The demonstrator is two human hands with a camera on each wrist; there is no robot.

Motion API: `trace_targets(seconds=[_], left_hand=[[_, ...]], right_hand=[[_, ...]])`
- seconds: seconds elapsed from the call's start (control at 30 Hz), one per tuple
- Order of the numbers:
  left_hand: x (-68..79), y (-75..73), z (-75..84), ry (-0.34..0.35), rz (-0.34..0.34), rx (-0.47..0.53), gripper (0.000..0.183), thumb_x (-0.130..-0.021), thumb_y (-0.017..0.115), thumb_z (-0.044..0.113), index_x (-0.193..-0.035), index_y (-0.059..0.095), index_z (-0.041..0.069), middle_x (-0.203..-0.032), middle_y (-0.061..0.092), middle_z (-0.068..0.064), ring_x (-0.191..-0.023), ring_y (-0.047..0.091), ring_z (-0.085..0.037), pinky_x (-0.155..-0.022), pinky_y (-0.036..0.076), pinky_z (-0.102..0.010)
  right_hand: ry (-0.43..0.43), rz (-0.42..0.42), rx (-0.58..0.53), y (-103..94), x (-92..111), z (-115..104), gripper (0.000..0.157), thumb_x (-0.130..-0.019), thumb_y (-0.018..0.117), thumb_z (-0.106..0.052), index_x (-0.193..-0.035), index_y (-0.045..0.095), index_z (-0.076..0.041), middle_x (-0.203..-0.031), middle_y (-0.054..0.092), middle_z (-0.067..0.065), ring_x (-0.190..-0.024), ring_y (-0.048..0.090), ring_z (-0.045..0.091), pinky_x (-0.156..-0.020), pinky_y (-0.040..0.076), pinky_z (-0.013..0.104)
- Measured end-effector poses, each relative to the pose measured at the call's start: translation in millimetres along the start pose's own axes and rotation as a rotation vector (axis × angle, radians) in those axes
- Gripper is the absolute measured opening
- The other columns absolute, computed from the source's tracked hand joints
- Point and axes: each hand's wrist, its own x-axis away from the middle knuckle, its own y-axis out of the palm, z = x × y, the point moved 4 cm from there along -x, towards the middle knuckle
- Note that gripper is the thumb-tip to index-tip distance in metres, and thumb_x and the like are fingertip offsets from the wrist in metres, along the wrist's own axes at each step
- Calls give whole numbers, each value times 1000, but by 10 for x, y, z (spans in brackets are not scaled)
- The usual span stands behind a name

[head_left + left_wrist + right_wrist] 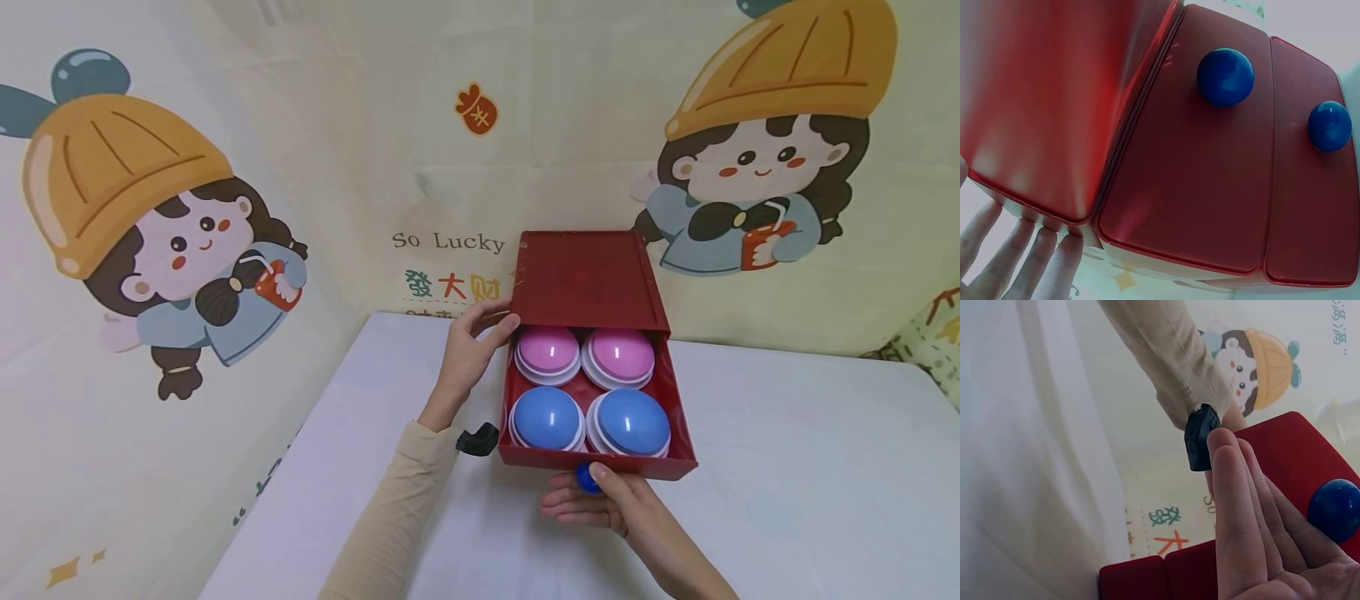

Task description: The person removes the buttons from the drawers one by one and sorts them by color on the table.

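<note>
A red drawer cabinet (588, 279) stands against the backdrop, its top drawer (517, 457) pulled out toward me. Inside sit two pink domes (548, 350) at the back and two blue domes (628, 419) in front, all on white bases. My right hand (633, 508) pinches the drawer's round blue knob (587, 481) with thumb against finger; the other fingers (1238, 512) extend straight below it. My left hand (468, 350) rests against the cabinet's left side, thumb near the front edge. In the left wrist view its fingertips (1044, 234) touch the red cabinet.
Further drawer fronts (1191, 150) with blue knobs (1225, 77) show in the left wrist view. The cabinet stands on a white-covered table (795, 467). Behind it hangs a cartoon-printed cloth (360, 150). A black wrist device (477, 439) sits at the left sleeve, beside the drawer.
</note>
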Motion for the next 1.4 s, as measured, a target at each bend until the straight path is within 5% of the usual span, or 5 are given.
trace_targets(seconds=[0.57,0.8,1.4], left_hand=[[-7,-9,-12,6,-1,-3,36,-95,69,27,-129,64,16,-128,64,-2,-118,61,-18,-88,57,-33],[76,11,279,-25,-18,-4,39,-96,66,17,-132,60,2,-131,61,-15,-123,58,-31,-91,56,-35],[69,8,272,-17,-15,-2,38,-96,65,14,-132,60,2,-131,61,-15,-124,57,-35,-91,56,-36]], right_hand=[[28,-7,-14,19,36,20,58,-109,30,-38,-136,49,10,-118,71,13,-105,71,30,-93,55,35],[18,-32,-11,28,45,39,58,-109,28,-36,-134,49,12,-118,71,17,-104,71,27,-92,55,35],[28,-21,-6,38,45,67,57,-109,28,-36,-135,49,10,-119,70,17,-104,71,25,-91,56,34]])
